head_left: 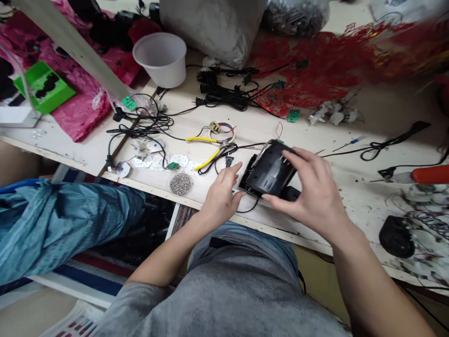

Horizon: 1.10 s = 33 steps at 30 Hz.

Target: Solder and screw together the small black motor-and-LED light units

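My right hand (312, 192) clasping a black plastic housing (270, 171) near the counter's (70, 150) front edge, long axis slanting toward the far right, underside hidden, my left hand (220, 199) open just beside it

Black plastic housing (270, 169) gripped from above by right hand (308, 187) | left hand (220, 199) held open just beside it, near a black power plug (229, 161) | yellow-handled pliers (205, 150), green circuit board (293, 115) and round tub of small metal parts (180, 183) laid on workbench (80, 157) | black cords (224, 91) and red mesh (315, 70) heaped beyond
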### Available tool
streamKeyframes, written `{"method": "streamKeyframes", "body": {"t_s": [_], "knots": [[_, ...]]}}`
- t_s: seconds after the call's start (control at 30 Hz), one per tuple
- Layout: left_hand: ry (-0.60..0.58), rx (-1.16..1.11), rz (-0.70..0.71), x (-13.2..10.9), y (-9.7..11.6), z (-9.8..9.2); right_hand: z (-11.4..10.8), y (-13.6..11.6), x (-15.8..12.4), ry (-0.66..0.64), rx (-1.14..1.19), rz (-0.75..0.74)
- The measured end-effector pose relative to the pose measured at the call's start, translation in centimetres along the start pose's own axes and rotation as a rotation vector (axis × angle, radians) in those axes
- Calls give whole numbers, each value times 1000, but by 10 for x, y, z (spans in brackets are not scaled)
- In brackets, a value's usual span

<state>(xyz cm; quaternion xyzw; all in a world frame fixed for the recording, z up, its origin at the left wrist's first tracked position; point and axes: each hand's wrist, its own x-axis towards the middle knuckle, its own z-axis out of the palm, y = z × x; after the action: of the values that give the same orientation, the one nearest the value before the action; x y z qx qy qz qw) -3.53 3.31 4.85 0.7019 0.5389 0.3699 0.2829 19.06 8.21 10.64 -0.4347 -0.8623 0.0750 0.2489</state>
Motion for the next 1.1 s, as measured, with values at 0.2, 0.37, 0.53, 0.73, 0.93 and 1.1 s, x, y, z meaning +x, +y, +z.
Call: {"method": "streamKeyframes", "body": {"t_s": [0.2, 0.37, 0.53, 0.73, 0.93, 1.1], "knots": [[-53, 68, -14, 3, 4, -2, 26, 2, 3, -78, -3, -53], [-103, 135, -18, 6, 3, 2, 27, 3, 3, -88, 8, -69], [-121, 147, -24, 9, 1, 5, 28, 3, 3, -94, 11, -50], [-117, 142, -41, 10, 0, 6, 27, 5, 5, -92, 1, -53], [-114, 152, -26, 10, 0, 9, 30, 7, 3, -111, 26, -39], [-117, 158, -27, 10, -1, 9, 30, 7, 4, -108, 33, -39]]}}
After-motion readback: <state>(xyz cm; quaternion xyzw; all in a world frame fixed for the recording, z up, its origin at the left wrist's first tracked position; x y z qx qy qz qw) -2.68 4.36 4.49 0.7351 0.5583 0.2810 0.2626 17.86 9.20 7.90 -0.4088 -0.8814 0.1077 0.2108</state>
